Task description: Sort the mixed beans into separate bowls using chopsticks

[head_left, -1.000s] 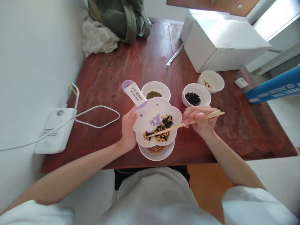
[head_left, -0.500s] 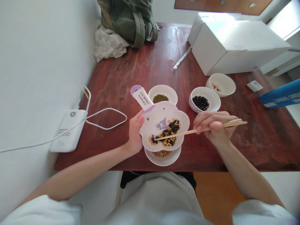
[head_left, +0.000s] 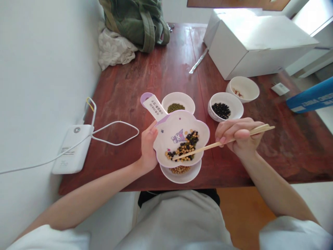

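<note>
My left hand (head_left: 149, 147) grips the left rim of a flower-shaped white and purple bowl (head_left: 169, 126) with a handle and a printed label. Inside lie mixed beans (head_left: 186, 148), black, yellow and green. Closed around a pair of chopsticks (head_left: 212, 145), my right hand (head_left: 238, 136) keeps their tips among the beans, at the lower left of the pile. Partly hidden below the held bowl is a white bowl (head_left: 182, 180) of yellow beans. Behind it stands a bowl (head_left: 191, 101) of green beans, and near my right hand one (head_left: 235, 104) of black beans.
Farther right a white bowl (head_left: 251, 88) has a few reddish bits in it. A white box (head_left: 231, 48), a blue object (head_left: 312, 100) and a small white adapter (head_left: 280, 89) are on the right. Left are a power bank (head_left: 75, 147) with cable and a green bag (head_left: 132, 24).
The chopstick tips have shifted slightly right and down within the pile. Both hands keep their hold, and the view has tilted a little.
</note>
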The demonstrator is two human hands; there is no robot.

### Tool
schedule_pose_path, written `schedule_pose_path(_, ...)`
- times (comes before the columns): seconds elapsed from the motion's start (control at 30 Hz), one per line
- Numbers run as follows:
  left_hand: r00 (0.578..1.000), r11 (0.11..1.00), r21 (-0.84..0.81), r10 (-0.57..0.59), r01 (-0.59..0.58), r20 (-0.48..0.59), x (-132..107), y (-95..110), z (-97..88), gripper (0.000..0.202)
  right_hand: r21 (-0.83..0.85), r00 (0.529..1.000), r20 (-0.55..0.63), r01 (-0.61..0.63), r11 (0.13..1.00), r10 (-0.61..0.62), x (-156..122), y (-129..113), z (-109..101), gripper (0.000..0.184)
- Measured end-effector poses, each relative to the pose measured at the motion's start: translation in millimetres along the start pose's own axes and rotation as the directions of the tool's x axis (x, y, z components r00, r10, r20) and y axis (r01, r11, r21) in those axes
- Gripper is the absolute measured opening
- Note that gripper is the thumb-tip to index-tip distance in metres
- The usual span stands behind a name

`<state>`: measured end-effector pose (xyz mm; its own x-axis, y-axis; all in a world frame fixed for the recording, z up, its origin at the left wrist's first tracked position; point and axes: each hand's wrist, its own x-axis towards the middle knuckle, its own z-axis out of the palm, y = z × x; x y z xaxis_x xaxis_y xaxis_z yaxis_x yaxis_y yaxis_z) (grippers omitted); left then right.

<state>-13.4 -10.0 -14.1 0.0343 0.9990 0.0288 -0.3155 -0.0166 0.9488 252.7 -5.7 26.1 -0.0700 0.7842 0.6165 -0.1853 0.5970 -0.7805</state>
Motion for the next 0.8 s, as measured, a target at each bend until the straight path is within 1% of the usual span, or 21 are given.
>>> schedule_pose_path(0.13, 1.000, 1.000, -0.014, 0.004, -0.004, 0.017, 1.7, -1.4, -0.7, 0.064, 0.002, 1.000, -0.012, 0.014, 1.000, -0.014, -0.4, 1.6, -3.3, 0.047)
schedule_pose_path(0.27, 0.999, 0.999, -0.035, 0.031, -0.030, 0.013, 3.2, -5.1, -2.8, 0.059, -0.031, 0.999, -0.037, -0.005, 1.000, 0.004, 0.2, 1.8, -6.4, 0.050)
schedule_pose_path(0.4, 0.997, 0.997, -0.031, 0.077, -0.077, -0.011, 5.0, -5.9, -3.6, 0.052, -0.067, 0.999, -0.052, 0.006, 0.998, -0.010, 1.7, 1.0, -9.0, 0.051)
schedule_pose_path(0.53, 0.999, 0.998, -0.037, 0.043, -0.043, -0.006, 5.2, -2.8, -0.4, 0.057, -0.077, 0.999, -0.050, 0.008, 0.997, -0.012, 2.4, -1.4, -10.4, 0.051)
schedule_pose_path(0.7, 0.996, 0.999, 0.003, 0.048, -0.048, -0.071, 3.7, -3.1, -1.0, 0.048, -0.084, 0.998, -0.056, 0.008, 0.996, -0.013, 1.9, -2.0, -9.3, 0.051)
schedule_pose_path(0.8, 0.994, 0.997, 0.046, 0.061, -0.057, -0.087, 4.5, -5.4, -3.5, 0.047, -0.075, 0.998, -0.062, 0.003, 0.997, -0.008, 1.8, -1.3, -9.4, 0.051)
